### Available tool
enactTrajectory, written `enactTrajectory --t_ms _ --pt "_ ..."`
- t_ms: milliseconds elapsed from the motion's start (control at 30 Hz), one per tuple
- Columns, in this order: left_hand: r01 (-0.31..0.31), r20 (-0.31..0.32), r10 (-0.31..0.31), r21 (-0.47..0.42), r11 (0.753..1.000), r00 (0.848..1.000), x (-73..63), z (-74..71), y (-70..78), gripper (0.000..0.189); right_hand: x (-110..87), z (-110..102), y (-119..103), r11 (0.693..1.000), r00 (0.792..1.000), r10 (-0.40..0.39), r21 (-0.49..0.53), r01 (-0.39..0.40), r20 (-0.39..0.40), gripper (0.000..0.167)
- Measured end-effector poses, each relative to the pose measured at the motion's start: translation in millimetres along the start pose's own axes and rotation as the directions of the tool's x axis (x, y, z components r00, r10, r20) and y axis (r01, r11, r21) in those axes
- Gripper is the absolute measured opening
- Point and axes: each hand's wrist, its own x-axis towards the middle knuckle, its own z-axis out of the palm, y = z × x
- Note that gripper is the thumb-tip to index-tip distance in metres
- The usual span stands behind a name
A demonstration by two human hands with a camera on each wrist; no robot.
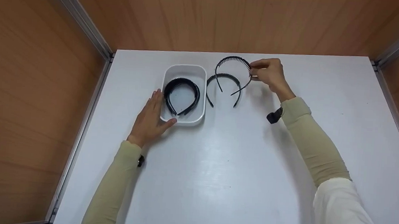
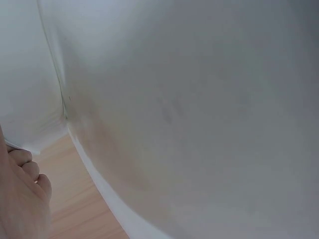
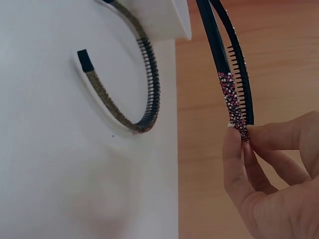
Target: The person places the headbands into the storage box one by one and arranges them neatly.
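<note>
My right hand (image 1: 269,74) pinches a black toothed headband (image 1: 235,57) by its side, raised over the table. In the right wrist view this headband (image 3: 232,97) shows pink and white sparkles near the fingertips. Below it on the table lies a second headband (image 1: 240,93), toothed, with brownish glittery ends in the right wrist view. A white plastic tub (image 1: 185,67) stands to its left, holding a few black headbands (image 1: 195,101) stacked together. My left hand (image 1: 148,120) rests against the tub's left side, fingers straight and thumb at the front corner.
The white table (image 1: 208,183) is bounded by a wooden back panel (image 1: 227,19) and a wooden left panel (image 1: 27,114), with metal rails at the corners. Another wooden panel stands at the right. The tub's wall adjoins the lying headband.
</note>
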Motion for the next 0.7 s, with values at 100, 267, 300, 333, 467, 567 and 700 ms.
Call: enactTrajectory --t_ms 100,267,300,333,467,567,700 --pt "-0.002 0.001 0.002 0.004 1.0 1.0 -0.8 0.0 0.1 0.112 -1.0 6 -2 1.0 1.0 -0.025 0.002 0.025 0.012 0.031" --pt "-0.003 0.0 0.003 0.004 1.0 1.0 -1.0 0.8 -0.3 0.112 -2.0 15 -4 0.998 0.997 -0.068 0.001 0.068 0.024 0.029" --pt "-0.002 -0.001 0.002 0.004 1.0 1.0 -0.9 0.8 -0.3 0.112 -2.1 17 -4 0.997 0.997 -0.076 0.0 0.076 0.027 0.028" --pt "-0.004 -0.003 0.004 0.002 1.0 1.0 -0.8 1.0 -0.4 0.112 -2.1 19 -5 0.996 0.996 -0.084 -0.003 0.084 0.03 0.028" --pt "-0.007 -0.007 0.007 0.002 1.0 1.0 -0.2 1.0 -0.2 0.112 -2.7 27 -9 0.994 0.993 -0.104 -0.02 0.105 0.046 0.027" --pt "-0.005 -0.002 0.005 0.003 1.0 1.0 1.1 1.1 0.7 0.111 -3.6 33 -11 0.993 0.993 -0.111 -0.031 0.112 0.05 0.025" --pt "-0.001 0.004 0.001 0.001 1.0 1.0 1.6 1.5 1.5 0.111 -3.6 43 -13 0.993 0.992 -0.112 -0.037 0.114 0.062 0.024"
